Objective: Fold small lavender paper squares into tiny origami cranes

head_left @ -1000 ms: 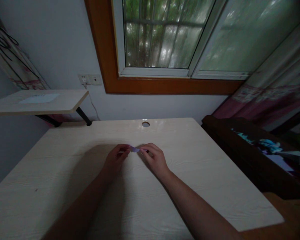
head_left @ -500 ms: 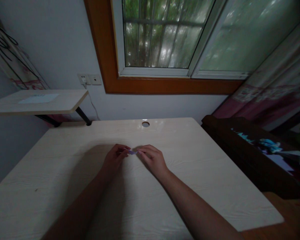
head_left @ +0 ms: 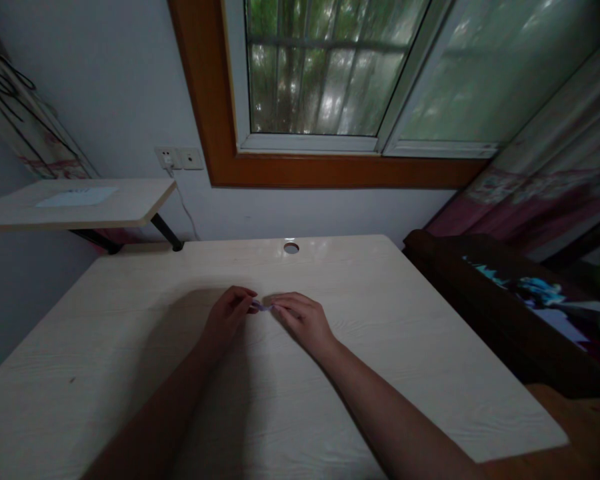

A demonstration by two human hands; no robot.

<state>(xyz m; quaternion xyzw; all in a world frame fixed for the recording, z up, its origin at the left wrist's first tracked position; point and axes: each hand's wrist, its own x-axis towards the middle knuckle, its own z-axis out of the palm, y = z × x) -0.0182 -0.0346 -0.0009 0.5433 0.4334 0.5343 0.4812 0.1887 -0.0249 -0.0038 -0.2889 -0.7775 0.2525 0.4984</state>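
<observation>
Over the middle of the pale wood-grain table (head_left: 400,387), a small, thin purple strip (head_left: 262,307) spans the gap between my two hands. My left hand (head_left: 230,311) pinches its left end with thumb and fingers. On the other side, my right hand (head_left: 304,317) has thumb and fingertips closed on the right end. The strip looks narrow and slightly bent; its ends are hidden in my fingers, and its exact kind is too small to make out.
A raised shelf (head_left: 155,200) on black legs stands at the back left, with a paper sheet (head_left: 77,197) on it. Near the table's back edge is a round cable hole (head_left: 291,249). A dark wooden cabinet (head_left: 460,293) holding assorted items stands to the right.
My fingertips have drawn slightly closer together, and less of the purple strip shows between them. Both arms stay nearly in place.
</observation>
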